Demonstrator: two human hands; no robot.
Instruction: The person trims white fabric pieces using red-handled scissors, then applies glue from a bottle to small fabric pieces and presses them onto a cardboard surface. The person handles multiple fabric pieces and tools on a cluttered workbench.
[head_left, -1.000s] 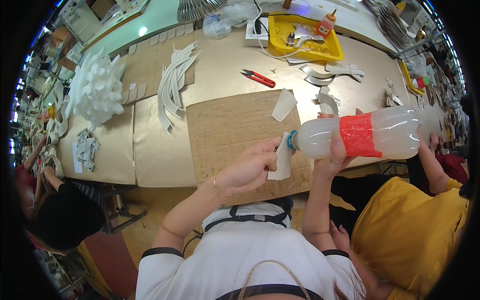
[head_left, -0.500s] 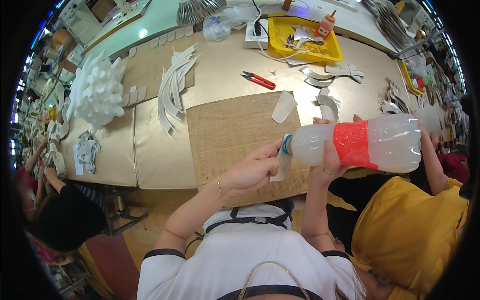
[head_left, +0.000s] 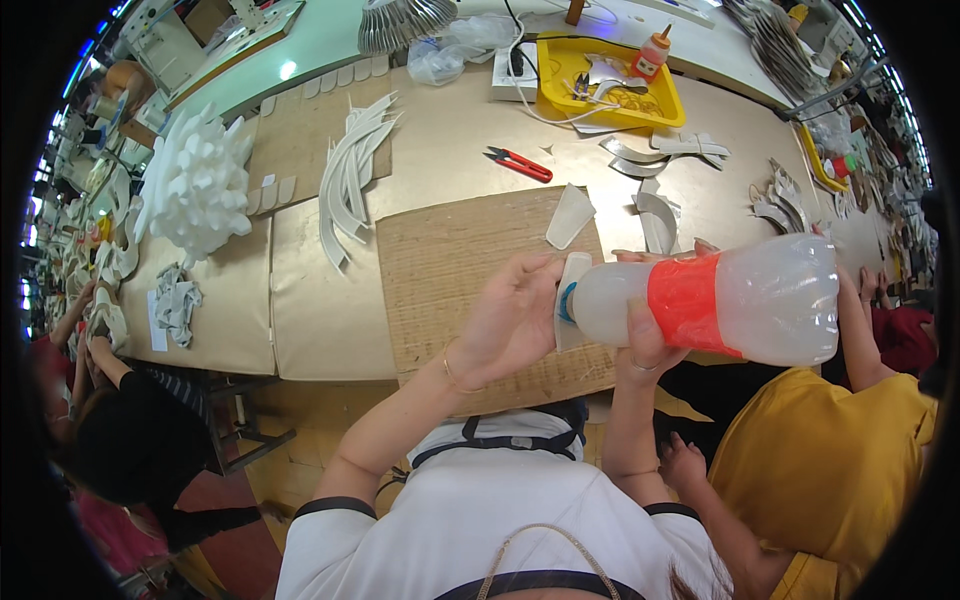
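Observation:
My right hand grips a large clear plastic bottle with a red label and cloudy contents. The bottle lies on its side in the air, its blue-ringed neck toward the left. My left hand, palm partly showing, holds a small off-white tongue-shaped piece by its edge, against the bottle's neck. Whether the mouth touches the piece is hidden. Beneath both hands lies a cardboard sheet. A second off-white piece rests on its far right part.
Red thread snips lie beyond the cardboard. A yellow tray holds a small red bottle and tools. To the left are curved white strips and a white foam-like pile. A person in yellow sits close at right.
My left hand has turned from a closed pinch to a more open palm, bringing the off-white piece up in front of the neck. The bottle has shifted slightly left and down.

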